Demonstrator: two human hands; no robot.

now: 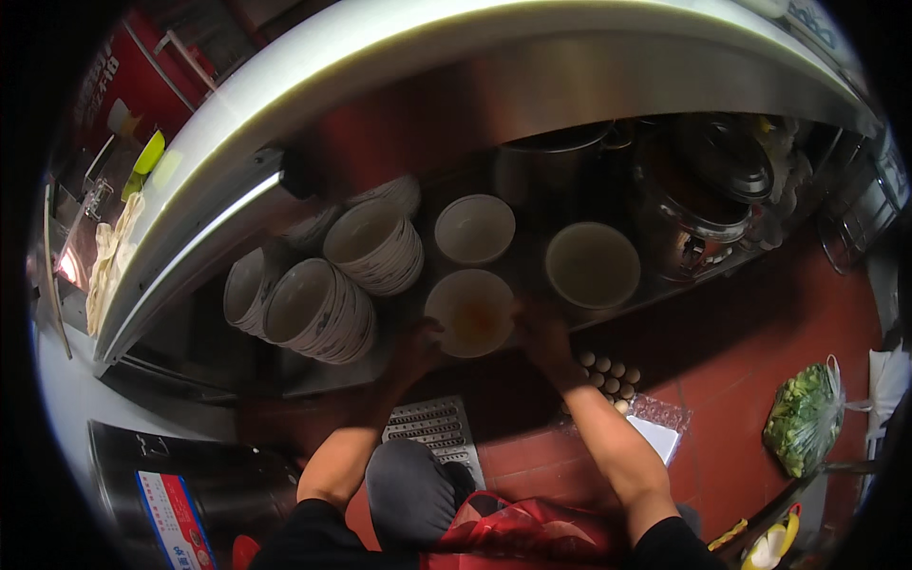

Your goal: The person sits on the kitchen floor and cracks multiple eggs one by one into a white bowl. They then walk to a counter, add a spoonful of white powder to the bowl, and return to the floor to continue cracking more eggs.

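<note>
A white bowl (442, 303) with an orange-red patch in its bottom is between my hands at the front of a shaded metal counter. My left hand (420, 347) grips its left rim. On the right rim is my right hand (541, 329), its fingers partly lost in shadow. Just behind stands a second white bowl (475, 228). To the right sits a wider bowl (593, 263) with pale greenish contents that I cannot identify. Patterned bowls (320, 310) lean in tall nested stacks left of my left hand, with another stack (374, 246) behind them.
A metal range hood (463, 78) overhangs the counter. Pots with a lid (727, 160) stand at the back right. On the red tiled floor are several eggs (613, 374), a bag of green vegetables (801, 420) and a drain grate (431, 427). A dark metal cylinder (235, 491) stands left.
</note>
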